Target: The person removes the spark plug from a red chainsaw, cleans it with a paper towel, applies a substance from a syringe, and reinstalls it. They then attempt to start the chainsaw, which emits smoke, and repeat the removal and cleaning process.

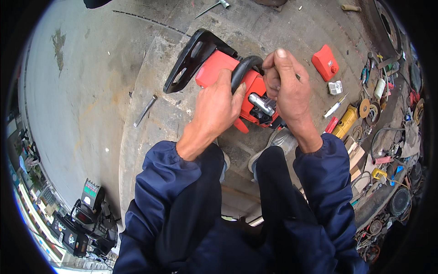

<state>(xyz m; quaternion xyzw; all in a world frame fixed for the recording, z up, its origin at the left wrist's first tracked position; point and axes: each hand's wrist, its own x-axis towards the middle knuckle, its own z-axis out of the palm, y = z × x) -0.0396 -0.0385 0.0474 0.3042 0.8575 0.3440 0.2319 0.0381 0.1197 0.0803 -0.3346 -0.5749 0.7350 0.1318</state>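
A red and black chainsaw body (pixel 219 68) without bar lies on the concrete floor in front of my feet. My left hand (pixel 218 107) presses on its red housing next to the curved black handle bar (pixel 244 68). My right hand (pixel 285 84) is closed in a fist over the engine side, gripping a thin tool whose tip shows by my knuckles; a metal cylinder part (pixel 261 104) is exposed just below it. Both forearms wear dark blue sleeves.
A red cover (pixel 325 62) and a small white part (pixel 335 87) lie to the right. A metal rod (pixel 145 110) lies to the left, a wrench (pixel 212 7) farther off. Tools, a yellow grinder (pixel 346 121) and clutter fill the right edge. A motorbike (pixel 84 219) stands lower left.
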